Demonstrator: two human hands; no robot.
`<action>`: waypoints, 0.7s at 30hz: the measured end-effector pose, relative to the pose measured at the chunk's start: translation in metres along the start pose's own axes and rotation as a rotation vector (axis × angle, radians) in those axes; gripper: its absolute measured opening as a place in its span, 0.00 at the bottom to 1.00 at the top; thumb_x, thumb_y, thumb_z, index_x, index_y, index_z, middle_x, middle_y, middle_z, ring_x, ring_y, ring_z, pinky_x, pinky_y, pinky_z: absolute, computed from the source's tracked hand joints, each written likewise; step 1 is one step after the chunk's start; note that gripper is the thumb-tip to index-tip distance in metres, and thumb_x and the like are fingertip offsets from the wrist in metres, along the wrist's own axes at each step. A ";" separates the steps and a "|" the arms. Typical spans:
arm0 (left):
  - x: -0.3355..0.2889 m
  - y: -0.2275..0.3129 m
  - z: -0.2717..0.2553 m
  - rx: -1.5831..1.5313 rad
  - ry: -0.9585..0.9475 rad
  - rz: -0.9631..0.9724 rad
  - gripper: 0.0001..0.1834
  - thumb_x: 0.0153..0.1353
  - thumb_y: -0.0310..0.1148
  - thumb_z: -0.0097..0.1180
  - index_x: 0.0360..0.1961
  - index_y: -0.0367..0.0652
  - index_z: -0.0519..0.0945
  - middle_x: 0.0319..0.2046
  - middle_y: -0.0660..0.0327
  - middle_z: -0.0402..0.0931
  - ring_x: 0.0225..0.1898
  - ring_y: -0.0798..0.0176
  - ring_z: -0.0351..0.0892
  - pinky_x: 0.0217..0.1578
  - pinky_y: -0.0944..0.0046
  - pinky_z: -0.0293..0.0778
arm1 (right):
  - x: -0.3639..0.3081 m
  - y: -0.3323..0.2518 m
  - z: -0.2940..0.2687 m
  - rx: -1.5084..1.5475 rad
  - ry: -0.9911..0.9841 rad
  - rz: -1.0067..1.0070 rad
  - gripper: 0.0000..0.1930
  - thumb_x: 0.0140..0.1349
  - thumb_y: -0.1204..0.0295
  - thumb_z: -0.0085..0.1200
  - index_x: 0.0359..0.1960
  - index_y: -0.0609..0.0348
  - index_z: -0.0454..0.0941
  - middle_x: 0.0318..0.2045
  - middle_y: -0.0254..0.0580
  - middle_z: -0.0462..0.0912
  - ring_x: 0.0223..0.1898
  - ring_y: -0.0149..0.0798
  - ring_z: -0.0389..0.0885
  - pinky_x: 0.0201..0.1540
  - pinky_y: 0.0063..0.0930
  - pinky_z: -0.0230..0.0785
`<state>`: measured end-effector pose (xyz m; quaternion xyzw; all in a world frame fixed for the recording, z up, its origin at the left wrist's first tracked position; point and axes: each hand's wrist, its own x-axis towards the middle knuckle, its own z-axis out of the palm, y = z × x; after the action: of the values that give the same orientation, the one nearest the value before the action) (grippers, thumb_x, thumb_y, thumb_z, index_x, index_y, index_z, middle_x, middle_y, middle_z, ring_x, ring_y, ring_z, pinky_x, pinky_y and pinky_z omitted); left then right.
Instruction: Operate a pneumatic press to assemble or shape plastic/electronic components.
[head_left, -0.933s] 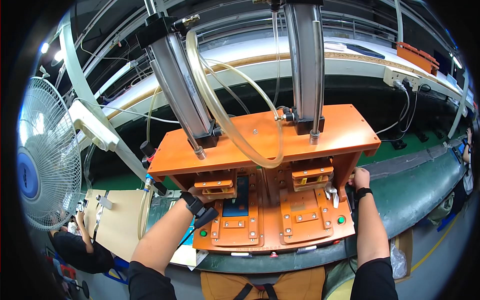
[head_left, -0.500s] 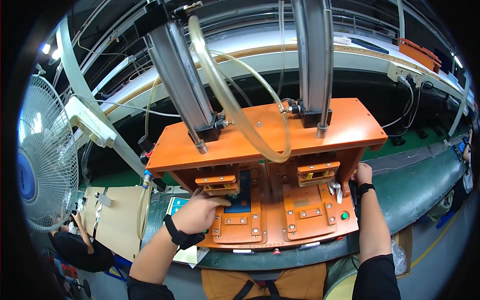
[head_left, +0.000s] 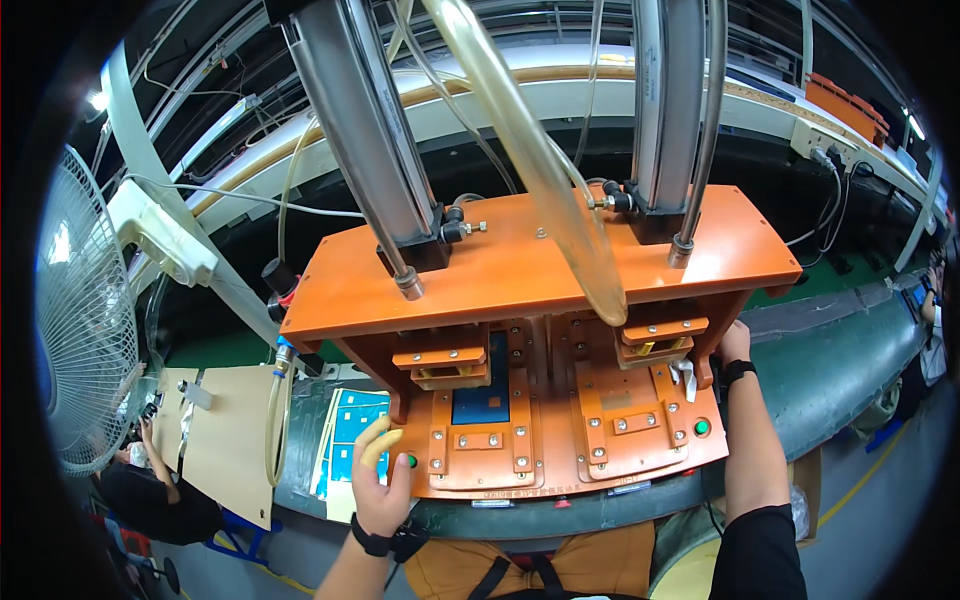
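An orange two-station press (head_left: 540,265) stands on the bench in front of me. My left hand (head_left: 380,480) is raised beside its left front corner, fingers apart and holding nothing, with yellow covers on some fingertips. Its thumb is close to a green button (head_left: 411,461); whether they touch I cannot tell. A dark blue flat piece (head_left: 482,405) lies in the left station, partly under the clamp head (head_left: 440,365). My right hand (head_left: 735,345) is at the press's right side, its fingers hidden behind the side plate. The right station (head_left: 625,400) shows a bare orange plate.
Blue sheets with small pale squares (head_left: 357,430) lie left of the press. Two metal cylinders (head_left: 365,130) with a thick clear hose (head_left: 530,150) rise above it. A second green button (head_left: 702,428) sits at the right. A fan (head_left: 85,320) and a seated person (head_left: 155,500) are at far left.
My left hand has drawn back from the blue piece in the left station, moving left and nearer to me beside the green button. My right hand remains at the right side. The view has shifted.
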<state>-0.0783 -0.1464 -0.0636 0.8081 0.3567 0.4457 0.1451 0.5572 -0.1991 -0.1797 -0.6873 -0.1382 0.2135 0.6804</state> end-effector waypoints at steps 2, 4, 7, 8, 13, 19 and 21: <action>-0.024 -0.011 0.013 -0.255 0.155 -0.223 0.16 0.67 0.20 0.55 0.55 0.36 0.79 0.64 0.48 0.72 0.63 0.51 0.74 0.62 0.54 0.73 | 0.001 0.004 0.003 -0.071 -0.048 -0.090 0.12 0.69 0.69 0.53 0.40 0.69 0.81 0.25 0.44 0.84 0.17 0.33 0.80 0.19 0.25 0.73; -0.036 -0.018 0.028 -0.435 0.222 -0.334 0.17 0.70 0.20 0.52 0.58 0.35 0.77 0.67 0.50 0.70 0.63 0.54 0.73 0.61 0.56 0.74 | 0.001 0.006 0.002 -0.152 -0.050 -0.127 0.12 0.69 0.69 0.55 0.41 0.69 0.81 0.25 0.44 0.84 0.17 0.35 0.81 0.19 0.27 0.75; -0.043 -0.017 0.041 -0.555 0.326 -0.420 0.20 0.75 0.26 0.46 0.66 0.32 0.71 0.68 0.49 0.70 0.66 0.54 0.72 0.66 0.51 0.71 | -0.001 0.004 -0.002 -0.099 -0.001 -0.029 0.12 0.67 0.70 0.58 0.43 0.69 0.81 0.25 0.45 0.83 0.18 0.37 0.83 0.19 0.30 0.78; -0.046 -0.012 0.042 -0.593 0.296 -0.475 0.24 0.76 0.31 0.49 0.69 0.31 0.67 0.68 0.45 0.69 0.66 0.49 0.72 0.68 0.52 0.67 | -0.003 0.002 -0.004 -0.010 0.014 0.028 0.12 0.67 0.70 0.58 0.43 0.69 0.81 0.24 0.45 0.83 0.18 0.38 0.83 0.19 0.30 0.79; -0.041 -0.004 0.045 -0.324 0.255 -0.332 0.22 0.80 0.29 0.43 0.67 0.25 0.70 0.67 0.41 0.70 0.66 0.44 0.70 0.69 0.52 0.64 | -0.011 -0.010 0.004 -0.032 -0.010 0.092 0.13 0.69 0.69 0.57 0.43 0.70 0.80 0.23 0.46 0.83 0.18 0.39 0.84 0.19 0.29 0.79; -0.037 -0.004 0.049 -0.753 0.349 -0.422 0.22 0.80 0.29 0.41 0.67 0.24 0.70 0.68 0.41 0.68 0.67 0.46 0.70 0.70 0.49 0.64 | -0.007 -0.031 -0.001 -0.045 -0.185 0.316 0.17 0.70 0.65 0.57 0.50 0.68 0.78 0.30 0.47 0.85 0.21 0.38 0.86 0.22 0.29 0.80; -0.035 -0.003 0.047 -0.553 0.286 -0.334 0.24 0.79 0.32 0.44 0.69 0.27 0.70 0.69 0.42 0.67 0.65 0.46 0.72 0.67 0.48 0.68 | 0.006 -0.047 -0.020 -0.254 -0.383 0.296 0.20 0.70 0.59 0.59 0.54 0.63 0.78 0.34 0.47 0.86 0.26 0.37 0.88 0.26 0.28 0.81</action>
<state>-0.0525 -0.1652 -0.1132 0.5982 0.3664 0.6043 0.3778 0.5771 -0.2120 -0.1345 -0.7269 -0.1881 0.4177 0.5115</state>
